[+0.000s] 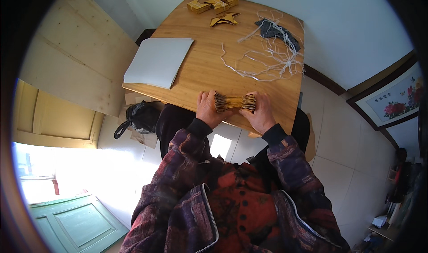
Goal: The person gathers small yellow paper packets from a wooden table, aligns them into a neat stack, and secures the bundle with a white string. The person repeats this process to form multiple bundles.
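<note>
At the table's near edge I hold a bundle of folded gold paper [235, 102], narrow in the middle and fanned out at both ends. My left hand [207, 109] is closed round its left end, and my right hand [263, 114] grips the right end. Both thumbs press on the near side; some fingertips are hidden. Toward the far edge lie several tied gold paper bundles [218, 4], with loose folded gold pieces [224, 19] just nearer. Thin white strings [263, 70] spread over the table's right side, partly across a crumpled dark grey piece [278, 33] that looks like plastic or cloth.
A stack of white sheets [158, 62] lies on the left of the wooden table [205, 70]. Walls stand behind and right of it. A black plastic bag [142, 118] sits on the floor at left, above cardboard. A framed flower picture [392, 97] is far right.
</note>
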`<state>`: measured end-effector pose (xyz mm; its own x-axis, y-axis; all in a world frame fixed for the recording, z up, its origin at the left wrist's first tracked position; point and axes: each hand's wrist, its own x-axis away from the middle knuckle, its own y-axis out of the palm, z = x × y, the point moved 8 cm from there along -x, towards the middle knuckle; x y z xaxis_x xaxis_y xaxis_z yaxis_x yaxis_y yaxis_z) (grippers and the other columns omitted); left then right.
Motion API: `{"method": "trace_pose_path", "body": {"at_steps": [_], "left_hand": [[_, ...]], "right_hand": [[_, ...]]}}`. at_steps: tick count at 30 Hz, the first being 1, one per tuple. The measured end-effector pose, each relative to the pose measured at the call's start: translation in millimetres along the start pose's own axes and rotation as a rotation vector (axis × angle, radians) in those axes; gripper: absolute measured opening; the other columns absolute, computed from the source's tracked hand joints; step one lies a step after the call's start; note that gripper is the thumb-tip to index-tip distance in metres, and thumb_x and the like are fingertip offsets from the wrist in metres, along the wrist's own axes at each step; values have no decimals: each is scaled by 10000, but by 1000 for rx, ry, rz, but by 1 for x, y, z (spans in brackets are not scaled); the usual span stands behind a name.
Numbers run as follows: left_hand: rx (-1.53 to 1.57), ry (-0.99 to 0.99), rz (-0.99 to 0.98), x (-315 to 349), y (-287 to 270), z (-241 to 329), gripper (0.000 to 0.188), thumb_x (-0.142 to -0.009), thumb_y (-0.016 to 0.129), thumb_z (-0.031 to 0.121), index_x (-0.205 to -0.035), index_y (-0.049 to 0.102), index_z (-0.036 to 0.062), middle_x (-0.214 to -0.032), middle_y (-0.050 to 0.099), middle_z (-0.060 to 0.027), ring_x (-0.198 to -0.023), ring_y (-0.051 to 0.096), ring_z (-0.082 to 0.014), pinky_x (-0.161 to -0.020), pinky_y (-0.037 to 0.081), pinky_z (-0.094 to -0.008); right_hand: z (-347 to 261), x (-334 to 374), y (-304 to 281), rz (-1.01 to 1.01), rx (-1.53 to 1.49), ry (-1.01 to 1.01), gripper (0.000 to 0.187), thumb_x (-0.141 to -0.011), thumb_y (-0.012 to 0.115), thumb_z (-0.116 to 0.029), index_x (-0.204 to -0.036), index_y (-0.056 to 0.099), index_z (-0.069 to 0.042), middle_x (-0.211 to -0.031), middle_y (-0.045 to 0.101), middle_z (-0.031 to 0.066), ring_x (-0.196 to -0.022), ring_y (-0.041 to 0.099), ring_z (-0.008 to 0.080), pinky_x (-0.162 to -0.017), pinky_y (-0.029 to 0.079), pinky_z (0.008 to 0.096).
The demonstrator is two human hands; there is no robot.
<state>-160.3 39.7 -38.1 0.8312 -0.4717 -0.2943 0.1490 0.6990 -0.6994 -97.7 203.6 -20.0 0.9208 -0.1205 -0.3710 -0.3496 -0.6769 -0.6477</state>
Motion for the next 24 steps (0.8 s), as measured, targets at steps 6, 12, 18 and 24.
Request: {"method": "trace_pose_path", "body": {"at_steps": [6, 12, 18, 24], "left_hand": [[-28, -9, -19, -1, 0, 0, 527, -610, 836, 334, -994, 572, 86, -965, 593, -91, -1010, 495, -321, -1017, 292, -436], [-29, 4, -41, -3, 1, -1, 438, -604, 841, 312, -916, 604, 115, -909, 604, -62, -964, 506, -310, -952, 319, -411], [1, 14, -55, -6, 5, -2, 432, -594, 850, 316, -897, 619, 113, -888, 612, -54, -939, 523, -300, -937, 333, -417], [-46, 40, -9, -4, 1, 0, 458, -585, 851, 314, -916, 618, 100, -890, 617, -65, -929, 536, -303, -930, 347, -422]], "right_hand": [[0, 1, 0, -10, 22, -18, 434, -676, 777, -231, -1001, 527, -89, -928, 588, 132, -940, 520, 358, -895, 346, 466], [3, 0, 3, -49, 34, 4, 425, -682, 781, -245, -981, 528, -82, -894, 603, 144, -911, 528, 371, -870, 352, 474], [13, -2, 7, -85, -65, 70, 407, -660, 794, -226, -934, 538, -67, -855, 609, 145, -869, 531, 370, -788, 383, 475], [3, -2, 0, 17, -8, -55, 369, -673, 786, -111, -929, 536, -21, -783, 628, 168, -761, 599, 376, -658, 459, 442]]}}
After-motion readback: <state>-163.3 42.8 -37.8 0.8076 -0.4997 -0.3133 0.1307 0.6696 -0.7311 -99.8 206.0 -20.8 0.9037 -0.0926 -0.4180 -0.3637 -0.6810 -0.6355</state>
